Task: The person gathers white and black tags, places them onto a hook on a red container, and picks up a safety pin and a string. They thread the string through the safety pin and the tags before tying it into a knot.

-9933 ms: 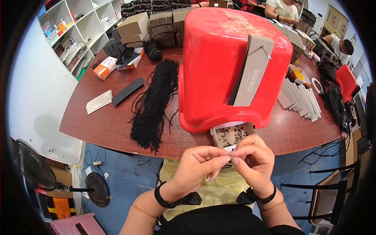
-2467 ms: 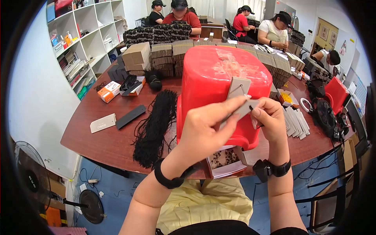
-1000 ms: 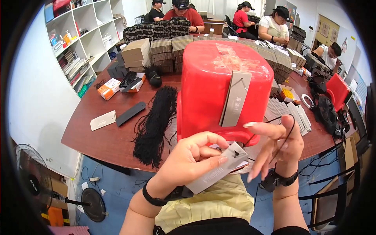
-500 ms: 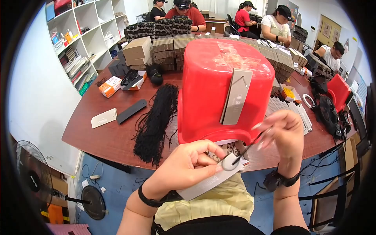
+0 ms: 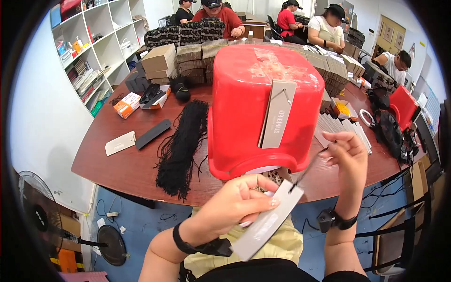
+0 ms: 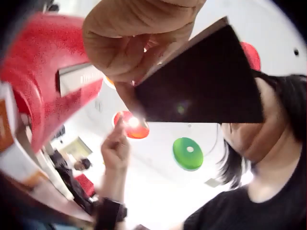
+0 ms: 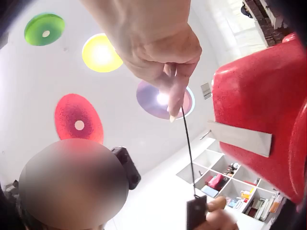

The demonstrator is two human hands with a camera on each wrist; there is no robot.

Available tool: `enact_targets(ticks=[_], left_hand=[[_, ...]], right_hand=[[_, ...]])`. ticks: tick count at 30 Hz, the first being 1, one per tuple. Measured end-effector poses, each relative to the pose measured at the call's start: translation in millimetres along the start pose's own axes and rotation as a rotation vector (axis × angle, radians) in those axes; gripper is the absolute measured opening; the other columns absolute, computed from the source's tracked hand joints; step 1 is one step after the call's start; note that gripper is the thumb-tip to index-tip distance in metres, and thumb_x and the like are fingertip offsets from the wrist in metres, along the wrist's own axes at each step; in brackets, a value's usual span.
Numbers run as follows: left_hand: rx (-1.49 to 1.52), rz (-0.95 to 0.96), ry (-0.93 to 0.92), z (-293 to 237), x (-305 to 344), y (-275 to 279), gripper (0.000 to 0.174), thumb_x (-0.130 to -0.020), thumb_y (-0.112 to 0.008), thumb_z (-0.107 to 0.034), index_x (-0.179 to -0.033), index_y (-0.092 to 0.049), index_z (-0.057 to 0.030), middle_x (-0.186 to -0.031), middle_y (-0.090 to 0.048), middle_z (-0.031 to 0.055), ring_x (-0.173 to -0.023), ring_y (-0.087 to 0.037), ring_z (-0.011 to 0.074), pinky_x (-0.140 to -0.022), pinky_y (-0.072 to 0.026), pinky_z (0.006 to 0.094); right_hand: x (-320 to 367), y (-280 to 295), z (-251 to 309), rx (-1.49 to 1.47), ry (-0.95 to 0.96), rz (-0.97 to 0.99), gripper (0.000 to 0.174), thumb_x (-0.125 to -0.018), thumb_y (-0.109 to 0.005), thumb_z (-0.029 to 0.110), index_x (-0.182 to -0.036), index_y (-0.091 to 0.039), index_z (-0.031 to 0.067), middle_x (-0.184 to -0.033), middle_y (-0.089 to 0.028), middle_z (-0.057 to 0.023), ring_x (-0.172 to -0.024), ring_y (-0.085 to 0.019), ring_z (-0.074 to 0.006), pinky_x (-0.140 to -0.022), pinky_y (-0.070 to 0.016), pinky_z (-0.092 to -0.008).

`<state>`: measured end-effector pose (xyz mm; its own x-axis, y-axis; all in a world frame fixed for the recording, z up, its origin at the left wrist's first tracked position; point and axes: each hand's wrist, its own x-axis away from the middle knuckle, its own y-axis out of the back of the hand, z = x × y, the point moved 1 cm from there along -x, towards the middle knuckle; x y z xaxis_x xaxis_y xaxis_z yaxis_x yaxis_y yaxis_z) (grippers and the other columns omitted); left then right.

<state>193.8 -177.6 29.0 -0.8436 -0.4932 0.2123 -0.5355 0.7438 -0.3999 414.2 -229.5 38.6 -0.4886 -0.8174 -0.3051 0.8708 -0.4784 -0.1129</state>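
My left hand point(image 5: 239, 202) holds a grey hang tag point(image 5: 268, 228) between thumb and fingers, tilted over my lap. Its dark back point(image 6: 206, 81) faces the left wrist camera. A black cord point(image 5: 307, 170) runs from the hole at the tag's upper end. Up and to the right, my right hand point(image 5: 348, 157) pinches the cord's far end. The cord point(image 7: 188, 143) is stretched straight between the two hands in the right wrist view. Behind them stands a red plastic stool point(image 5: 244, 108) with another grey tag point(image 5: 278, 117), printed ORIGINALS, on its side.
A bundle of black cords point(image 5: 181, 155) lies left of the stool, beside a dark tag point(image 5: 152, 134) and a beige tag point(image 5: 120, 143). Fanned grey tags point(image 5: 359, 134) lie at right. Stacked tags point(image 5: 190, 61) line the back, where several people sit.
Earlier both hands worked close together at the tag's hole. The right hand has since drawn the cord out from the tag and up to the right; the left hand still holds the tag, now tilted more steeply.
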Motion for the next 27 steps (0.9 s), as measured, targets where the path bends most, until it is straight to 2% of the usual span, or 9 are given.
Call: enact_targets(ticks=[2,4,6,8,15,17,20,25,27], left_hand=[[0.206,-0.027,-0.088,13,-14,-2,0.024,-0.078,-0.058,-0.007,-0.097,-0.045,0.0015,-0.067,-0.058,0.0054,-0.042,-0.04,0.0026,-0.037,-0.0249,0.0157],[0.236,-0.076,-0.145,20,-26,-8,0.023,-0.079,-0.057,-0.008,-0.096,-0.044,0.0013,-0.067,-0.058,0.0068,-0.041,-0.042,0.0037,-0.036,-0.0262,0.0161],[0.255,-0.175,-0.244,24,-35,-14,0.023,-0.08,-0.056,-0.008,-0.096,-0.043,0.0018,-0.069,-0.058,0.0073,-0.041,-0.044,0.0043,-0.035,-0.0274,0.0165],[0.241,-0.155,-0.261,23,-35,-18,0.024,-0.08,-0.056,-0.009,-0.097,-0.042,0.0021,-0.069,-0.058,0.0077,-0.041,-0.045,0.0052,-0.034,-0.0288,0.0167],[0.202,-0.075,-0.19,30,-37,-21,0.028,-0.082,-0.05,-0.005,-0.107,-0.04,0.0004,-0.096,-0.056,0.0151,-0.062,-0.056,0.013,-0.047,-0.0418,0.0202],[0.132,-0.056,-0.188,28,-32,-18,0.031,-0.082,-0.049,-0.004,-0.11,-0.039,-0.0003,-0.109,-0.049,0.0156,-0.073,-0.057,0.0153,-0.052,-0.0445,0.0204],[-0.002,-0.113,-0.244,28,-18,-6,0.031,-0.08,-0.049,-0.003,-0.11,-0.039,-0.0002,-0.107,-0.05,0.0154,-0.072,-0.057,0.0149,-0.051,-0.0442,0.0202],[-0.057,-0.286,-0.286,28,8,26,0.025,-0.079,-0.049,-0.003,-0.103,-0.044,0.0007,-0.099,-0.054,0.0138,-0.066,-0.056,0.013,-0.049,-0.0434,0.0183],[-0.047,-0.373,-0.31,29,13,33,0.02,-0.078,-0.048,-0.003,-0.098,-0.047,0.0008,-0.092,-0.056,0.0138,-0.062,-0.055,0.0122,-0.047,-0.0425,0.0177]], right_hand=[[13,-9,-6,0.289,0.223,-0.091,0.02,-0.077,-0.053,-0.001,-0.096,-0.05,-0.0031,-0.105,-0.054,-0.0105,-0.07,-0.055,-0.0057,-0.051,-0.042,-0.0149],[34,-6,-13,0.306,0.222,-0.159,0.012,-0.077,-0.055,0.002,-0.087,-0.053,-0.0022,-0.086,-0.058,-0.0065,-0.062,-0.052,-0.0041,-0.048,-0.038,-0.0151],[63,-10,-22,0.371,0.216,0.075,0.007,-0.075,-0.059,0.005,-0.075,-0.054,-0.0007,-0.066,-0.055,-0.0035,-0.053,-0.047,-0.0032,-0.044,-0.0346,-0.0166],[81,-19,-12,0.469,0.052,0.302,0.014,-0.073,-0.063,0.006,-0.065,-0.053,0.001,-0.056,-0.051,-0.0021,-0.048,-0.045,-0.0024,-0.042,-0.0329,-0.0174],[83,0,-21,0.072,-0.354,0.12,0.017,-0.074,-0.062,0.006,-0.062,-0.05,0.0048,-0.057,-0.052,0.0025,-0.048,-0.044,-0.0016,-0.04,-0.0321,-0.0162],[68,26,-25,0.215,-0.209,-0.01,0.015,-0.074,-0.061,0.006,-0.063,-0.051,0.0053,-0.055,-0.051,0.0031,-0.043,-0.041,-0.0011,-0.038,-0.0298,-0.0156],[31,87,-31,0.536,-0.039,-0.216,0.013,-0.077,-0.057,0.009,-0.068,-0.053,0.0011,-0.057,-0.051,0.0034,-0.048,-0.041,-0.001,-0.042,-0.0302,-0.0165],[3,233,-49,0.912,-0.081,-0.44,0.016,-0.077,-0.056,0.012,-0.072,-0.057,-0.0032,-0.059,-0.052,0.0014,-0.054,-0.046,-0.0046,-0.047,-0.0349,-0.0208],[3,280,-60,1.195,-0.122,-0.61,0.027,-0.077,-0.055,0.022,-0.067,-0.057,-0.004,-0.054,-0.054,-0.0079,-0.049,-0.05,-0.0135,-0.047,-0.038,-0.0283]])
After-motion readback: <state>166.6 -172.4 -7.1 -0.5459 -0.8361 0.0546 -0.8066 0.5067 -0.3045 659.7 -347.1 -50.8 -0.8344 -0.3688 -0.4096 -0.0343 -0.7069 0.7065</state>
